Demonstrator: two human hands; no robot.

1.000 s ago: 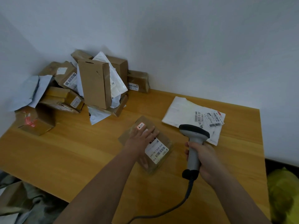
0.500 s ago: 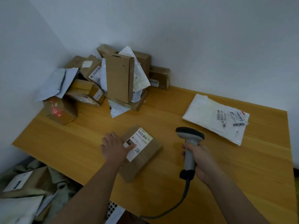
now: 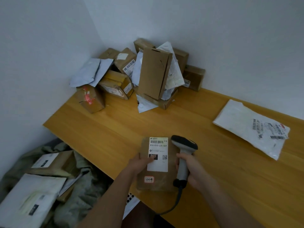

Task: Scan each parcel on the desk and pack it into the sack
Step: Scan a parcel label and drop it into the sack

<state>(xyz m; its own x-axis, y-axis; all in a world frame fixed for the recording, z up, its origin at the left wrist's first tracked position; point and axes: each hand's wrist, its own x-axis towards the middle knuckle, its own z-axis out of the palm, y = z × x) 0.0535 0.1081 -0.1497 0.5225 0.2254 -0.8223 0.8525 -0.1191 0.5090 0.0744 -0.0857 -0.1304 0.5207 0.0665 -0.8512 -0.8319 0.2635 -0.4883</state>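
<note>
— Head view, low middle of the frame: what's in the left hand (image 3: 140, 162)?

— Holding a flat brown parcel (image 3: 156, 176), thumb curled over its white label (image 3: 158, 153). Lifted at the near edge of the desk (image 3: 115, 129), label side up, barcode at the top.

— And the right hand (image 3: 191, 170)?

— Wrapped round the grey handle of a scanner (image 3: 183, 155). Dark head just beside the parcel's upper right corner. Black cord hanging down from the handle toward the bottom of the frame.

— Anything else on the desk?

— Yes. Heap of brown boxes and white bags (image 3: 139, 74) packed into the far corner, upper middle of the frame. One tall box standing up in front. One small box with red marks at the left end. Over on the right, a white mailer bag (image 3: 246, 125) lying flat, well apart from the heap.

— And the sack?

— Lower left of the frame, down beside the desk. Grey-green sack (image 3: 79, 186), open, with a brown box and a white bag already inside.
</note>
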